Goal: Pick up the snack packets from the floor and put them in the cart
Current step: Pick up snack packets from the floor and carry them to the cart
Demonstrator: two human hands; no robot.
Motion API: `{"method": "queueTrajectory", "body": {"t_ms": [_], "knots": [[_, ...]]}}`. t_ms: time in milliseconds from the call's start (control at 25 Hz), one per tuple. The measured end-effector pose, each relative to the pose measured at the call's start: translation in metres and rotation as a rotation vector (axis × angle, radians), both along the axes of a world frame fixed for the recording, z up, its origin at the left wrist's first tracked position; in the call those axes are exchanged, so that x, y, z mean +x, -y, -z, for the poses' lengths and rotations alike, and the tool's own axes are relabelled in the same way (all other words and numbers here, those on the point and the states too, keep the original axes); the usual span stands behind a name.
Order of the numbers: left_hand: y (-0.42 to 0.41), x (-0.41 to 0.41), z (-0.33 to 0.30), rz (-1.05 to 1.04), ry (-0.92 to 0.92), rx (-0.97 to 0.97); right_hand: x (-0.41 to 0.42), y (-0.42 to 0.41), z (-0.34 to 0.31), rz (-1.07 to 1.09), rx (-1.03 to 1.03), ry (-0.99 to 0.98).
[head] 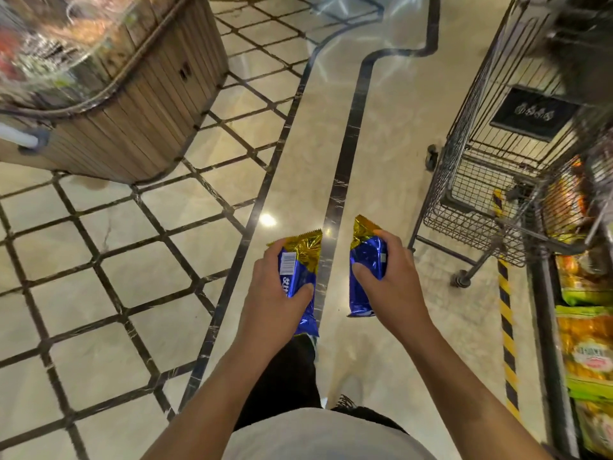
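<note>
Left hand [277, 287] curled round one blue-and-gold snack packet [300, 270]; right hand [391, 280] gripping a second packet [366, 260], thumb pressed on its face. Both packets held above the floor [132, 260], left of the wire cart [481, 154], well apart from it.

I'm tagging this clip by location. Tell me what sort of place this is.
Most likely a supermarket or grocery shop. A wire shopping cart stands on the polished tiled floor, packaged snacks fill a shelf on the right, and a wooden display stand sits on the left.
</note>
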State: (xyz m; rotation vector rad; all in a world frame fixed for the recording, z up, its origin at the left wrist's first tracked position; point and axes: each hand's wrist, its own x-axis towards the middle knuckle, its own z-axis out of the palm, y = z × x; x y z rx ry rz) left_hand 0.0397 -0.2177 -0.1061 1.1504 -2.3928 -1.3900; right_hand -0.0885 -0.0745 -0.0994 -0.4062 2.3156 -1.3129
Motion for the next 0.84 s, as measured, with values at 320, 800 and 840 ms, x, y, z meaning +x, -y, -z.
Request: {"method": "queueTrajectory", "body": {"t_ms": [320, 800, 840], "knots": [[0.114, -0.129, 0.02, 0.065, 0.008, 0.019, -0.11, 0.092, 0.012, 0.087, 0.065, -0.018], [0.232, -0.314, -0.001, 0.254, -0.071, 0.01, -0.256, 0.19, 0.005, 0.248, 0.102, -0.014], [0.234, -0.327, 0.0, 0.261, -0.074, 0.017, -0.269, 0.192, 0.006, 0.253, 0.103, -0.023]]}}
